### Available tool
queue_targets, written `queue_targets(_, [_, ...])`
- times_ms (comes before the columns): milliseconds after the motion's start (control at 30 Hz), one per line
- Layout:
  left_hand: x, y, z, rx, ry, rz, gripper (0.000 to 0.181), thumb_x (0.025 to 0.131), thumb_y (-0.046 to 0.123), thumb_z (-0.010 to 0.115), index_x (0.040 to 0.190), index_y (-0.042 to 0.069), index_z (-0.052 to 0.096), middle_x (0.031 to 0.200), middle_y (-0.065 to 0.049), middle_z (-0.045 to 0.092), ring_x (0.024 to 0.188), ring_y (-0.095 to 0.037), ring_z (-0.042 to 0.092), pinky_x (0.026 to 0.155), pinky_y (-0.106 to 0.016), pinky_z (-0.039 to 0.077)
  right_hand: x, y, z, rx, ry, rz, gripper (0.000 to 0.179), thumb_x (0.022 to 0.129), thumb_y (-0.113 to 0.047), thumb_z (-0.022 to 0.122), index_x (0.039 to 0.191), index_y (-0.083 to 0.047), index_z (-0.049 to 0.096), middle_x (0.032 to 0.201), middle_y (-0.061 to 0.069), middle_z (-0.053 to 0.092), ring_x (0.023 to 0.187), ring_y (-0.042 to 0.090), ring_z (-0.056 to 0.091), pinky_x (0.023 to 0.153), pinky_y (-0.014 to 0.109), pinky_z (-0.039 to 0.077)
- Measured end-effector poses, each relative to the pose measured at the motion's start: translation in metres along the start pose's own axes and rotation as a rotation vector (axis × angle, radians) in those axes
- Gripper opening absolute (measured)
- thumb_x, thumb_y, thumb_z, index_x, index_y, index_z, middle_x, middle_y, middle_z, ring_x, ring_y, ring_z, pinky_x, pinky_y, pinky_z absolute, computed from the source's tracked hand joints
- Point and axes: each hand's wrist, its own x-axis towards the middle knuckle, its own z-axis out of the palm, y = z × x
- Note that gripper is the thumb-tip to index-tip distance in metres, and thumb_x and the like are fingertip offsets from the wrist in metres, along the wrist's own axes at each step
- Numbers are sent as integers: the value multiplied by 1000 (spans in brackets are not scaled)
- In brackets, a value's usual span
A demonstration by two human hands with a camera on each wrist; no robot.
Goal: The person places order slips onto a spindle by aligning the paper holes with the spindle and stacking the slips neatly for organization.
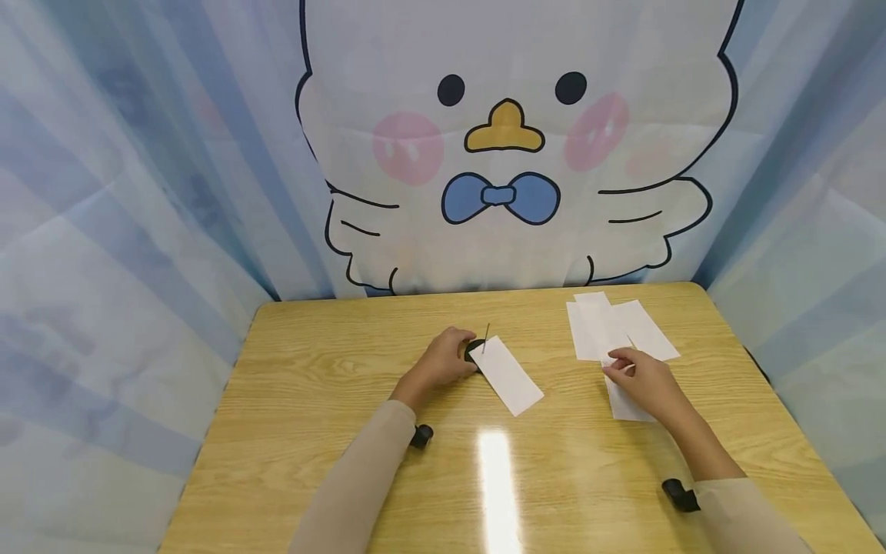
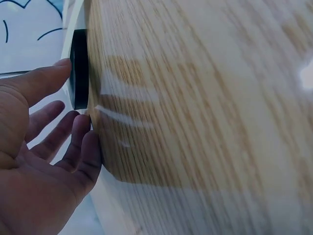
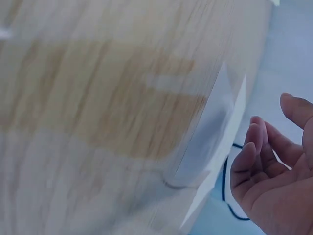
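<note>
A person in pale sleeves works with two bare hands at a wood-grain bench (image 1: 325, 369), in front of a curtain (image 1: 498, 261) printed with a large cartoon chick in a blue bow tie. Near the middle of the bench stands a paper spike with a black round base (image 1: 471, 353) and a thin upright needle (image 1: 487, 331). One white paper slip (image 1: 514, 383) appears to be pierced near its upper end by the needle; the rest of it slants down toward the person, to the right of the base.

The left hand (image 1: 443, 358) grips the base from the left, its thumb against the rim and its fingers curved round the side.

Well apart, on the right, several loose white slips (image 1: 585, 332) lie overlapping and fanned out. The right hand (image 1: 644, 382) is over the nearest of them. Its fingers are loosely bent, and the right wrist view shows a gap between them and the thumb, with nothing between; whether a fingertip touches paper, I cannot tell.

The step in hand looks like picking out another slip while the left hand steadies the base. The next move seems to call for thumb and fingers to close on one edge, separating a single slip from those it overlaps.
</note>
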Motion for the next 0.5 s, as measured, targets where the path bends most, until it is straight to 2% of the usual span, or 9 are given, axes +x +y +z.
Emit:
queue_targets(100, [1, 0, 1, 2, 1, -7, 59, 92, 14, 79, 146, 6, 56, 141, -15, 56, 128, -31, 56, 109, -46, 46, -4, 12, -6, 18, -16, 44, 51, 100, -30, 69, 135, 6, 60, 109, 15, 70, 98, 32, 69, 73, 34, 52])
queue_targets(267, [1, 0, 3, 4, 1, -7, 60, 92, 13, 80, 147, 6, 56, 141, -15, 55, 124, -30, 56, 107, -46, 47, -11, 30, -12, 41, -39, 129, 60, 101, -39, 66, 137, 8, 56, 118, 25, 67, 111, 44, 65, 83, 48, 56])
queue_targets(367, [1, 0, 5, 12, 5, -11, 60, 92, 13, 80, 146, 6, 56, 144, -16, 53, 129, -32, 54, 110, -47, 45, -12, 37, -15, 29, -55, 158, 64, 101, -44, 66, 134, 10, 55, 118, 26, 66, 109, 43, 64, 85, 51, 54])
queue_targets(500, [1, 1, 6, 31, 14, -29, 57, 93, 14, 79, 145, 8, 57, 146, -16, 50, 131, -34, 54, 111, -47, 45, -13, 41, -20, 14, -79, 207, 68, 99, -50, 66, 128, 11, 57, 113, 26, 65, 101, 37, 62, 82, 46, 52])
